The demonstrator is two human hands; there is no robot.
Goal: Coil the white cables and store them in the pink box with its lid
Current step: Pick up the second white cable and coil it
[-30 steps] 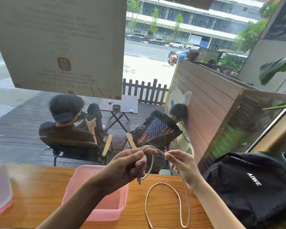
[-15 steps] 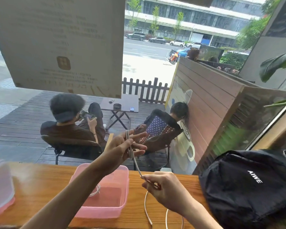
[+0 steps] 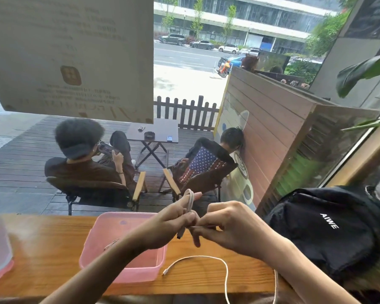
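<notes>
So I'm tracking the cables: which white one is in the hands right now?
The coiled white cable, pinched between the left hand and right hand. The other white cable lies loose on the wooden counter.

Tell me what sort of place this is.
Probably a café window counter facing the street: a wooden counter against glass bearing a mirrored sign, and people seated at a folding table on the deck outside.

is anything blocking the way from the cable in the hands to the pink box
Nothing visible does. The white cable is held by both hands just right of the pink box, which sits open-topped on the table.
</notes>
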